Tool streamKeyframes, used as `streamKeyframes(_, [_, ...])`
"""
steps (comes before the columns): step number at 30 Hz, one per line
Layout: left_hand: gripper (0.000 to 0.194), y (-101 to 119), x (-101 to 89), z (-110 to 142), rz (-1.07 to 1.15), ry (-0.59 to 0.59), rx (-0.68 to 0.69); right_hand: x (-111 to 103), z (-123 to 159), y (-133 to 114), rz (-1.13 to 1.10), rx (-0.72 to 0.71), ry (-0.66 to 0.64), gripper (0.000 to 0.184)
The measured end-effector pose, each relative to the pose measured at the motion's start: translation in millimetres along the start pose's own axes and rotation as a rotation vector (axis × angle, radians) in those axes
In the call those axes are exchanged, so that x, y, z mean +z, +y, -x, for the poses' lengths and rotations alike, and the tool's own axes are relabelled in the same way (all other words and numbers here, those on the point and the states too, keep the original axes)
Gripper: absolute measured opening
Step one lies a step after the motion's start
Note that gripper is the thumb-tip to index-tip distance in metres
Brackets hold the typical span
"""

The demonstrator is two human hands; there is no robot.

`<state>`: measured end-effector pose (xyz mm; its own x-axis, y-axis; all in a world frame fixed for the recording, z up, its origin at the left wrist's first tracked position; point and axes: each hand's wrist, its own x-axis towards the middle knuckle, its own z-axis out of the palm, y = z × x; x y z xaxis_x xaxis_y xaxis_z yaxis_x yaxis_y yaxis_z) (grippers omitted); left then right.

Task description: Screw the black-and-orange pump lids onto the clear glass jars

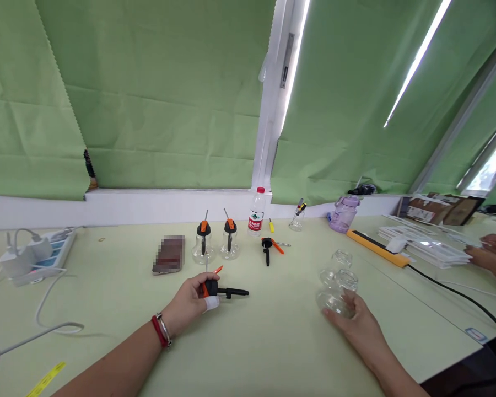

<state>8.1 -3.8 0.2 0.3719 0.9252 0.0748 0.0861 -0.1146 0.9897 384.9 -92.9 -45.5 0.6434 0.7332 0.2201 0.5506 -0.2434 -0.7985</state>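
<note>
While the left hand [190,299] pinches a black-and-orange pump head [210,288] over the desk [273,347], the right hand [359,318] curls thumb and fingers about the near glass bottle [331,301]; how firmly, I can't judge from here. Smooth glass could slip from a loose hold. Another bare bottle [327,277] sits just behind, so a careless pull might knock it. Swinging the left hand forward, its metal rod [207,263] might tip a capped bottle [199,254].
</note>
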Motion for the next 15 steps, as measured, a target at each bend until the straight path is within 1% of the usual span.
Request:
streamKeyframes(2, [0.044,-0.3,-0.4,-0.2,-0.006,-0.001,0.009,1.4,4.8,-9.2,-0.03,-0.001,-0.124,0.067])
streamKeyframes(4, [0.044,0.7,-0.7,-0.1,-0.007,0.018,0.029,6.1,11.7,-21.5,-0.048,-0.054,-0.243,0.069])
streamKeyframes(6, [0.043,2.7,-0.9,0.1,-0.005,0.073,0.058,12.7,18.7,-39.3,-0.05,-0.117,-0.346,0.078])
streamKeyframes(7, [0.042,3.6,-1.0,0.2,-0.002,0.109,0.07,16.2,21.4,-50.6,-0.038,-0.154,-0.397,0.079])
streamKeyframes(9, [0.042,4.5,-1.7,0.0,0.001,0.188,0.087,22.9,23.5,-76.9,-0.044,-0.255,-0.504,0.075])
streamKeyframes(13, [0.041,1.2,-4.6,-2.0,-0.037,0.341,0.126,38.4,13.1,-130.4,-0.058,-0.402,-0.605,0.069])
streamKeyframes(15, [0.04,-1.2,-6.1,-3.5,-0.051,0.393,0.139,49.2,4.2,-149.3,-0.118,-0.453,-0.646,0.067])
